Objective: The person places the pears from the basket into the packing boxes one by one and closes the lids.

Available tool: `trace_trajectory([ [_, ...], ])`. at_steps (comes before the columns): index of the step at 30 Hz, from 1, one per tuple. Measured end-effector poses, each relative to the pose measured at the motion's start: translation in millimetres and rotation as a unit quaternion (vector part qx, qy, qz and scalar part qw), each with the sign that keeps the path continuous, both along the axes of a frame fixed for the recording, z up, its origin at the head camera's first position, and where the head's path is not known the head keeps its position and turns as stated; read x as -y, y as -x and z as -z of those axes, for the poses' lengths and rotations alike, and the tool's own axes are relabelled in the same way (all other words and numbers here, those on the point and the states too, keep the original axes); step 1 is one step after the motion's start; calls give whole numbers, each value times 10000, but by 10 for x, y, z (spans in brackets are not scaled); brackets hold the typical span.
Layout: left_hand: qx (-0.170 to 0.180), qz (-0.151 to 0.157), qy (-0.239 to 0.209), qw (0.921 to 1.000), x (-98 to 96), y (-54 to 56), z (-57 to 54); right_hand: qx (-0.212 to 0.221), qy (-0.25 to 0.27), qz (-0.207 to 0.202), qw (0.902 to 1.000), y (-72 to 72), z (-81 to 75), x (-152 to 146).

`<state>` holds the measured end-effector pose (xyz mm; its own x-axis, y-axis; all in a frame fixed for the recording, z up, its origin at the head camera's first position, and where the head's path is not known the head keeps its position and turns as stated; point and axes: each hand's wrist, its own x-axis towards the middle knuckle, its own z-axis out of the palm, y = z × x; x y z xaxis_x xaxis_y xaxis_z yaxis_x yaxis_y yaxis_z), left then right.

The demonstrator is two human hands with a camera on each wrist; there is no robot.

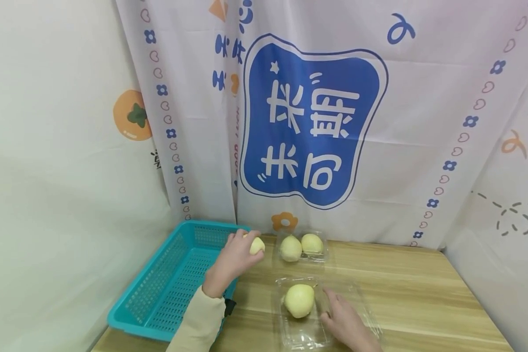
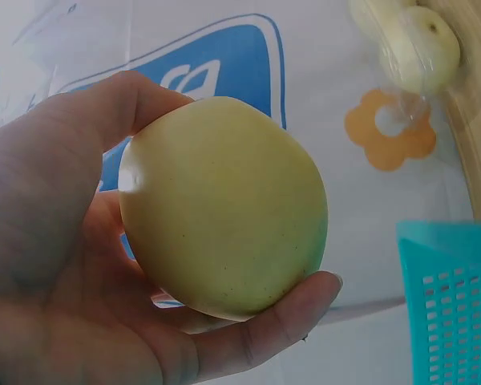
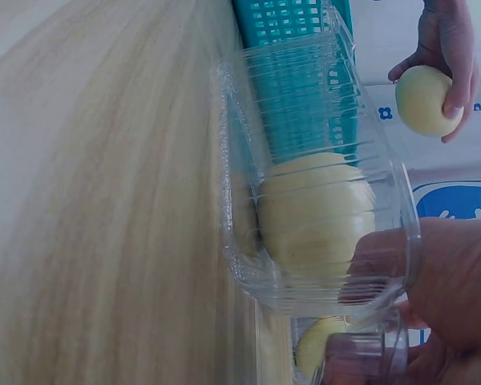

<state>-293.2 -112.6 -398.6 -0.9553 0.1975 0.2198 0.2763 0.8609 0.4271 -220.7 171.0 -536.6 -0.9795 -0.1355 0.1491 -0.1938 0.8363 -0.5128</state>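
My left hand (image 1: pixel 237 254) grips a pale yellow-green pear (image 2: pixel 224 208) above the table, beside the basket's right rim. In the left wrist view, thumb and fingers curl round the fruit's sides. My right hand (image 1: pixel 345 320) is at the right side of an open clear plastic container (image 1: pixel 305 338), holding its edge; one digit shows through the plastic in the right wrist view. Inside that container lies another pear (image 1: pixel 299 300), its stem pointing right. The container's clear lid (image 1: pixel 361 298) spreads to the right, partly behind the right hand.
A turquoise plastic basket (image 1: pixel 147 266) with perforated walls stands at the left of the wooden table (image 1: pixel 405 288). At the back, a second clear container (image 1: pixel 319 257) holds two pears (image 1: pixel 291 248). A printed cloth (image 1: pixel 207 161) hangs behind the table.
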Motion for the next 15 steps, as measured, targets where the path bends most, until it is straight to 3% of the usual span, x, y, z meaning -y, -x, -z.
trace_trajectory([
  [15,-19,395,-148,9991,-219,-125,167,-61,-32,33,10000,-6,-5,-11],
])
